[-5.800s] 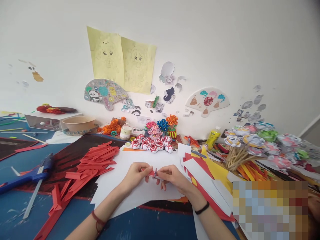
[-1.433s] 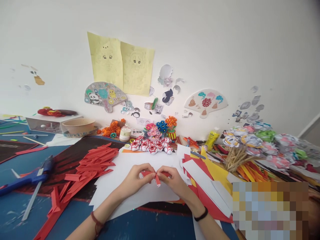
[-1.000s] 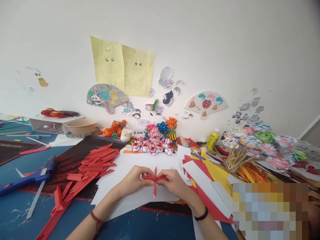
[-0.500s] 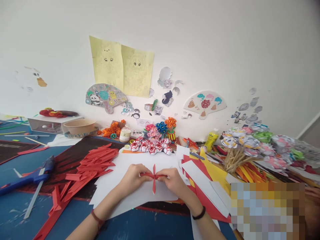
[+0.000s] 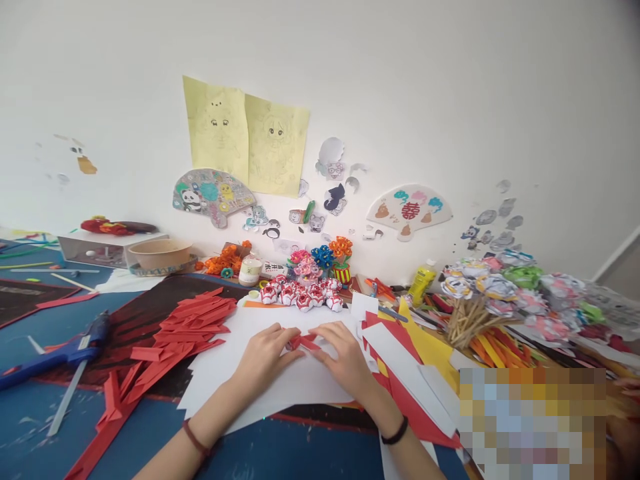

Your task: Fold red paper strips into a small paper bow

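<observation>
Both hands meet over a white sheet of paper (image 5: 240, 363) at the table's middle. My left hand (image 5: 264, 357) and my right hand (image 5: 341, 357) press a small folded piece of red paper (image 5: 303, 343) down onto the sheet, fingertips pinched on it from either side. Only a short bit of red shows between the fingers. A heap of folded red paper strips (image 5: 187, 325) lies just left of the sheet. A row of finished red-and-white paper balls (image 5: 300, 297) sits behind it.
A blue glue gun (image 5: 55, 353) lies at the left. Red, white and yellow paper sheets (image 5: 410, 353) are stacked at the right, with paper flowers on sticks (image 5: 495, 293) behind them. A yellow glue bottle (image 5: 419, 283), a bowl (image 5: 159, 253) and small jars stand along the wall.
The crossed red strips that stood upright between my hands have been folded flat and lowered onto the white sheet. Both hands have dropped with them.
</observation>
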Tool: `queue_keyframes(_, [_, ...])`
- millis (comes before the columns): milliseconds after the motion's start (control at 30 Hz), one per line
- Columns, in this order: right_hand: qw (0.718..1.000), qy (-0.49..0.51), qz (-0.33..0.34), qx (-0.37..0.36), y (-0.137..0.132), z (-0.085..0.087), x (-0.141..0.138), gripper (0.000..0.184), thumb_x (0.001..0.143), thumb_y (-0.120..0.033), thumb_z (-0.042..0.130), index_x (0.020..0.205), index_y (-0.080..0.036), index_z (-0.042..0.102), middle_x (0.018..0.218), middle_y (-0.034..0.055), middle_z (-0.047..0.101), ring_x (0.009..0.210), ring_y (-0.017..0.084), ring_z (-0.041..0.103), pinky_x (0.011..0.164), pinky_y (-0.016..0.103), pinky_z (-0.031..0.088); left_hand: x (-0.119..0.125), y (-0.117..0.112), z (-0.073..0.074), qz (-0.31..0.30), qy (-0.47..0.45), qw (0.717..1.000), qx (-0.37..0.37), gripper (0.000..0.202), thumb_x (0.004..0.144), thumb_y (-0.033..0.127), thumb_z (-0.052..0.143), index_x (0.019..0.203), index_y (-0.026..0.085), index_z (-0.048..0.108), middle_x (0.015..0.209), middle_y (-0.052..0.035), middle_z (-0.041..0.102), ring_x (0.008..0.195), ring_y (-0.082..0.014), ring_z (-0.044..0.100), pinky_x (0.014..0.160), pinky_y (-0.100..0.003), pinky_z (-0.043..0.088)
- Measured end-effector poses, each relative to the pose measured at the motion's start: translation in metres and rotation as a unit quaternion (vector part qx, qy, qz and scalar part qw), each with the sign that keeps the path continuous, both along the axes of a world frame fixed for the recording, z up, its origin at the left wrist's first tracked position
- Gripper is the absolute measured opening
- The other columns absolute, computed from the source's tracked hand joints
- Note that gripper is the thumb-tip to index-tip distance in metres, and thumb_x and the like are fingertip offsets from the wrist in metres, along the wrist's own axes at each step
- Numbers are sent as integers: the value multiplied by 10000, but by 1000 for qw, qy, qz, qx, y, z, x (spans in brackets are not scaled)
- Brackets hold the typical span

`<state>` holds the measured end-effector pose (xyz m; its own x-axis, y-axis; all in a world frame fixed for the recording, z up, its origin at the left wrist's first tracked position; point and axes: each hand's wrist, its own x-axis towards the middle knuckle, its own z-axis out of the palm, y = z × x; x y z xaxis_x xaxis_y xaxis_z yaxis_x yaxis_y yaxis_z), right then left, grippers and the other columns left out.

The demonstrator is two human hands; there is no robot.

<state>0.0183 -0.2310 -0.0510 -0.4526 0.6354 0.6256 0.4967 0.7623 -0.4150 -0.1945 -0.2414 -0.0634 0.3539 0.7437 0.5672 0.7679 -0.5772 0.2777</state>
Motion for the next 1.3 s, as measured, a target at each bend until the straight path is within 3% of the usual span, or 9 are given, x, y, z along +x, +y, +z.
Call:
queue_keyframes(133, [999,-45,1,-4,-2,-6,-7,303,828,-243,674,1125,-224,619,1046,60,649,978,239,558,841,392,477,1,0,2,-35,11,999,-17,326,842,499,566,1009,226,624,818,-22,653,819,-199,548,684,-282,410])
queue_keyframes(300, [998,-62,6,9,3,-11,-6,236,866,-133,598,1083,-217,635,1004,46,667,939,220,571,821,368,475,2,-1,6,-64,-19,996,-50,239,867,441,565,955,234,644,797,-8,650,809,-182,536,688,-276,402])
queue_keyframes(567, [999,-26,-1,33,1,-7,-5,140,936,-273,514,949,-191,626,890,56,655,855,210,575,745,339,468,2,-1,13,-75,-106,987,-96,211,852,401,601,989,248,647,885,-12,671,792,-170,558,673,-268,428])
queue_keyframes(733, [998,-26,-1,50,-3,-4,-6,133,936,-275,515,961,-184,610,895,58,648,848,206,575,735,334,466,3,-2,17,-74,-80,993,-53,198,907,383,521,964,249,655,891,-23,657,843,-185,537,756,-313,430])
queue_keyframes(900, [996,-47,12,75,-1,-7,-6,143,935,-272,519,1002,-180,605,927,64,654,861,208,584,745,341,474,2,-3,18,-55,-35,998,27,193,912,363,518,1017,264,646,1041,-47,609,936,-206,502,809,-359,400])
queue_keyframes(1300, [989,-94,18,109,-1,-4,-4,138,939,-207,500,1027,-168,598,985,71,668,864,214,592,744,354,492,3,-6,22,-85,-9,995,51,185,937,296,484,1026,266,644,1000,-41,628,900,-194,493,779,-349,372])
